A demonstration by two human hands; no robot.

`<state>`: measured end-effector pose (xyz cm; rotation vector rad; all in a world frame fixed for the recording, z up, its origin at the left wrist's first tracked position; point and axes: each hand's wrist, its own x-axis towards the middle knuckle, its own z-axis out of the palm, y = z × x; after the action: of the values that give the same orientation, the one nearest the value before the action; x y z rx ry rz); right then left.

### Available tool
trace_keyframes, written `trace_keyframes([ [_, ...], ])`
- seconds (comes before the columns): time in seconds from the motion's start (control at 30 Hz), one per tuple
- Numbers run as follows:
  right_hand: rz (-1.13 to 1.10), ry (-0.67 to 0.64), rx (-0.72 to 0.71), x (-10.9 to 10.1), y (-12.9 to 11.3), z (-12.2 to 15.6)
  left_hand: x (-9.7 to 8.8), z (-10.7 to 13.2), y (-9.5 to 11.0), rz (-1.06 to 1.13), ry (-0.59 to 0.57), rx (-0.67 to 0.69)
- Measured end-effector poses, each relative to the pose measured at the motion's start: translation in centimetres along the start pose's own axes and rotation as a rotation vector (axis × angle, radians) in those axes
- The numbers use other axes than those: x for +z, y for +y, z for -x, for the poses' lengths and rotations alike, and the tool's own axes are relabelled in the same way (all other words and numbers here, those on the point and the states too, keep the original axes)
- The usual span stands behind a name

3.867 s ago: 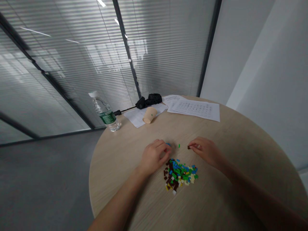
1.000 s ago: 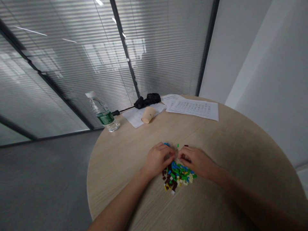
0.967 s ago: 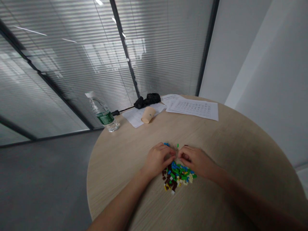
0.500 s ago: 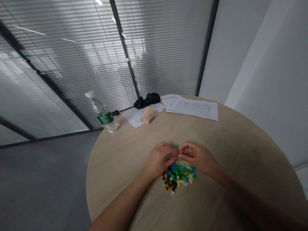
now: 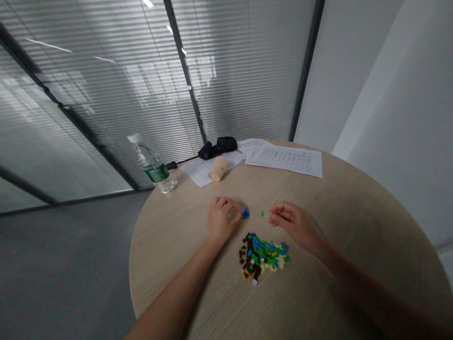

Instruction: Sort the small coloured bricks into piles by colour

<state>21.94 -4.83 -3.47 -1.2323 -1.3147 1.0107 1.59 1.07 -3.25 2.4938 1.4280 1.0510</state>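
My left hand (image 5: 222,221) is in a pinch, thumb and forefinger at the left side of a small clump of blue toy bricks (image 5: 245,213). Right of that clump, a single green toy brick (image 5: 262,214) lies on the table. My right hand (image 5: 293,224) is just beyond it, fingers curled and thumb against the fingertips; anything between them is too small to make out. Nearer to me spreads a loose pile of small toy bricks (image 5: 264,255) in brown, green, blue, cream, yellow and white, touched by neither hand.
The round wooden table (image 5: 170,264) carries a clear water bottle (image 5: 157,172) with a green label at back left. A paper cup (image 5: 218,168) lies on its side on paper, beside a black folded bundle (image 5: 222,146). Printed sheets (image 5: 285,159) lie at the back.
My hands have parted from above the pile's far edge. The left moved left to the blue bricks, the right shifted slightly right. The blue clump and more of the pile now show.
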Motion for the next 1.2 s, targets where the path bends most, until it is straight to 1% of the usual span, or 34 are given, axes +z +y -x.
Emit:
trace_keyframes([
  [0.07,0.015,-0.009,-0.002,0.0,0.0,0.0,0.2,0.0,-0.4,-0.042,-0.012,-0.037],
  [0.23,0.071,-0.039,-0.014,0.1,0.0,0.2,0.5,0.1,-0.3,-0.081,-0.091,-0.043],
  [0.47,0.248,-0.087,-0.066,0.0,0.4,0.1,0.7,0.1,-0.5,-0.090,-0.105,-0.034],
  [0.6,0.347,-0.132,-0.108,0.2,0.1,0.4,0.6,0.1,-0.4,-0.101,-0.116,-0.026],
  [0.7,0.433,-0.208,-0.185,0.4,-0.3,0.8,0.6,0.1,-0.4,-0.101,-0.113,-0.017],
  [0.87,0.617,-0.403,-0.425,0.7,-0.2,1.2,0.4,0.3,0.0,-0.082,-0.100,-0.008],
  [0.93,0.673,-0.461,-0.486,0.8,0.1,1.2,0.1,0.4,0.2,-0.065,-0.096,0.016],
  [1.03,0.724,-0.480,-0.487,0.8,0.3,1.3,-0.5,0.5,0.6,-0.040,-0.092,0.050],
  [1.2,0.714,-0.456,-0.449,0.7,-0.1,1.3,-0.9,0.6,0.6,-0.001,-0.088,0.075],
])
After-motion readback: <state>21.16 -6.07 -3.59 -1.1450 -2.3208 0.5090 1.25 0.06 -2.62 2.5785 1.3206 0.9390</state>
